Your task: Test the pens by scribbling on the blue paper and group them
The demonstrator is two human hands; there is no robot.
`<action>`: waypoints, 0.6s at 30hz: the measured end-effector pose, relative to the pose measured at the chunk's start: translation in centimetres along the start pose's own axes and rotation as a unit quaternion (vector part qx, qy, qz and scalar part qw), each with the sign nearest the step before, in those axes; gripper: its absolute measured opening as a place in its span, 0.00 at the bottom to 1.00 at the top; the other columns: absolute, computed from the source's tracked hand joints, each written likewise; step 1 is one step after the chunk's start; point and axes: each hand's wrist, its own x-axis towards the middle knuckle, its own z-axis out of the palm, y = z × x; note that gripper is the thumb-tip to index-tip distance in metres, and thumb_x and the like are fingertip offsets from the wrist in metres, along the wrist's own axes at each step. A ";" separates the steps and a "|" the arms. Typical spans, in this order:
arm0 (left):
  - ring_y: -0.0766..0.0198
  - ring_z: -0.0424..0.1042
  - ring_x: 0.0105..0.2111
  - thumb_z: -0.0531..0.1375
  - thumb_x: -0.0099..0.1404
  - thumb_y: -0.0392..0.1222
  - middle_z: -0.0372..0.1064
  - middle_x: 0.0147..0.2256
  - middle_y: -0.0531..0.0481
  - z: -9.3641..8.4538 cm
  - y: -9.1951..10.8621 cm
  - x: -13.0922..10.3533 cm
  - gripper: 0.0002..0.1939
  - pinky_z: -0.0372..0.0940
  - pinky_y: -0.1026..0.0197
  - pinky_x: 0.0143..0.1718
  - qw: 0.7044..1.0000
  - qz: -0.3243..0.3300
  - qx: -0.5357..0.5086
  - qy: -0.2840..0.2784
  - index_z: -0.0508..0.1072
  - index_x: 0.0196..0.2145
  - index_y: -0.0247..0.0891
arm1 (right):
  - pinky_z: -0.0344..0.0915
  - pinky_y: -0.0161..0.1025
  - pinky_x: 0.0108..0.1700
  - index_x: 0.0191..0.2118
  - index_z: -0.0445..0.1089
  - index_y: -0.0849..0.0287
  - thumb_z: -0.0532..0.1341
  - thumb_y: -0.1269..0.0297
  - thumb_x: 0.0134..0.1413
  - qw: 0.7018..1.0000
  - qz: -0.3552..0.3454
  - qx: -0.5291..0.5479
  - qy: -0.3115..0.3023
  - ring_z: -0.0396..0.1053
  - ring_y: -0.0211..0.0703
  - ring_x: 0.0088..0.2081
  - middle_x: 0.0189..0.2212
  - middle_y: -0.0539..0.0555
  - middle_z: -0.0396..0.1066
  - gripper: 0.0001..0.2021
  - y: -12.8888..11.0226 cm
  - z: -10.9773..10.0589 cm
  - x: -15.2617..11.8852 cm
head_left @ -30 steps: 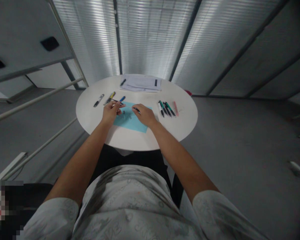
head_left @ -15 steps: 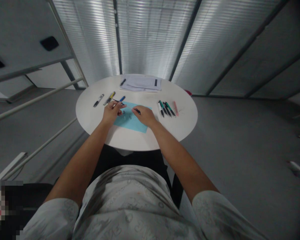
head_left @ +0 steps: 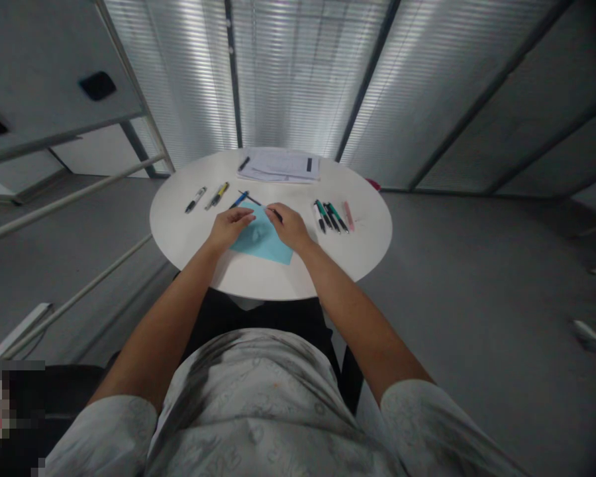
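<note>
A black pen [head_left: 279, 215] is in the fingers of my right hand [head_left: 292, 227], which is closed on it. From those fingers a thin dark rod [head_left: 252, 199], like a pen refill, points up and left; whether it sits inside the pen is too small to tell. My left hand [head_left: 228, 228] hovers over the left part of a light-blue sheet [head_left: 268, 248], fingers stretched toward the right hand, with nothing visible in them. Just beyond the left fingers lies a blue pen [head_left: 239, 199], partly on the sheet's edge.
On the round white table [head_left: 273, 286] lie a white-and-black pen [head_left: 195, 200], yellow pens [head_left: 219, 194], several green and black pens [head_left: 330, 216] and a pink strip [head_left: 348, 216]. A stack of papers [head_left: 279, 165] with a dark pen [head_left: 244, 163] lies at the far edge.
The thin dark rod has gone from my left hand to my right, beside the black pen. My left hand has come slightly down and right, its fingers straightened.
</note>
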 end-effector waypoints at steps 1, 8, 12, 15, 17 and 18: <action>0.62 0.72 0.32 0.68 0.59 0.53 0.79 0.36 0.44 0.0 -0.2 0.1 0.19 0.67 0.59 0.35 1.000 0.012 0.024 0.002 0.82 0.40 0.36 | 0.66 0.41 0.52 0.48 0.74 0.56 0.50 0.48 0.74 1.000 0.001 0.016 0.022 0.73 0.45 0.47 0.44 0.56 0.77 0.21 0.2 0.0 0.1; 0.58 0.74 0.37 0.66 0.59 0.45 0.78 0.42 0.41 0.3 -1.9 0.8 0.17 0.72 0.52 0.46 0.971 0.099 0.213 -0.049 0.82 0.44 0.37 | 0.68 0.44 0.52 0.50 0.72 0.54 0.47 0.40 0.72 0.991 0.025 0.048 0.123 0.74 0.46 0.46 0.43 0.57 0.77 0.26 1.1 -0.3 0.5; 0.54 0.75 0.40 0.64 0.60 0.42 0.78 0.41 0.39 0.7 -2.3 0.8 0.17 0.70 0.46 0.52 0.943 0.151 0.286 -0.083 0.83 0.46 0.37 | 0.69 0.44 0.53 0.52 0.72 0.54 0.46 0.42 0.73 0.991 0.031 0.036 0.124 0.74 0.47 0.48 0.46 0.57 0.77 0.25 1.0 -0.5 0.5; 0.49 0.76 0.44 0.62 0.62 0.40 0.79 0.41 0.37 0.9 -2.2 0.8 0.14 0.67 0.43 0.53 0.922 0.178 0.327 -0.109 0.85 0.43 0.39 | 0.67 0.44 0.55 0.51 0.72 0.55 0.48 0.48 0.74 0.995 0.041 -0.010 0.093 0.73 0.47 0.50 0.48 0.58 0.77 0.21 0.6 -0.7 0.3; 0.47 0.76 0.46 0.60 0.63 0.39 0.80 0.41 0.37 0.9 -2.1 0.7 0.14 0.66 0.42 0.54 0.915 0.189 0.337 -0.117 0.86 0.41 0.39 | 0.66 0.43 0.55 0.50 0.73 0.55 0.50 0.53 0.74 0.997 0.046 -0.046 0.049 0.73 0.47 0.50 0.49 0.58 0.77 0.17 0.2 -0.8 0.1; 0.47 0.76 0.46 0.60 0.63 0.39 0.81 0.41 0.38 0.9 -2.1 0.7 0.14 0.66 0.43 0.54 0.914 0.193 0.337 -0.118 0.86 0.40 0.40 | 0.66 0.43 0.54 0.50 0.73 0.55 0.52 0.54 0.73 0.997 0.049 -0.063 0.024 0.73 0.47 0.50 0.49 0.58 0.77 0.15 -0.1 -0.9 0.0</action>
